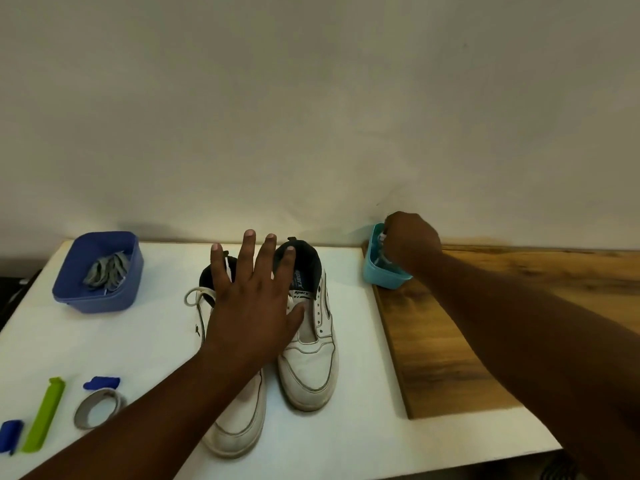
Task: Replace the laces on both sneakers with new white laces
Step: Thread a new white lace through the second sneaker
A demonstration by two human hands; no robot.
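1. In the head view, two white sneakers are seen side by side on the white table (104, 341); the word "sparx" is printed on the tongue of the right sneaker (308, 341).
2. The left hand (252, 306) is spread flat, fingers straight, over the left sneaker (239, 424), on which a white lace (194, 296) is seen.
3. The right hand (412, 244) is curled inside the light blue tub (381, 275); white laces (382, 237) seem to be grasped.
4. Grey laces (107, 271) are kept in the dark blue tub (83, 292).
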